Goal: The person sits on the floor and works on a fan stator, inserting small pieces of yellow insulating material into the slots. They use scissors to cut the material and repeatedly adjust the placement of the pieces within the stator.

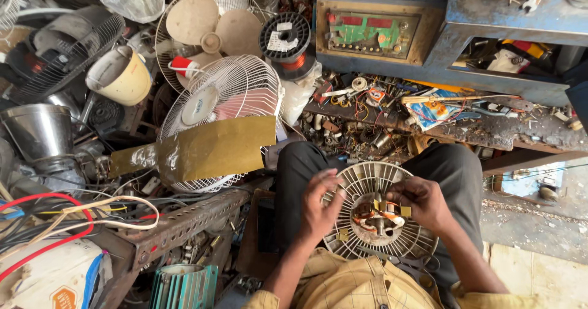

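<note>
A round grey fan motor housing [367, 180] with radial ribs rests on my lap, its copper-wound core [375, 216] exposed at the centre. My left hand [318, 208] grips the housing's left rim, fingers spread over the ribs. My right hand [421, 203] sits on the right side of the core, fingertips pinching at the windings beside a small yellowish paper piece [405, 211]. Both forearms come up from the bottom of the head view, out of yellow checked sleeves.
A white fan guard [223, 94] with a sheet of yellow-brown paper [214, 150] stands left of my knees. A perforated steel angle bar [184, 223], tangled wires [67, 214], a wire spool [285, 37] and a blue machine panel [373, 33] over a cluttered bench [490, 131] surround me.
</note>
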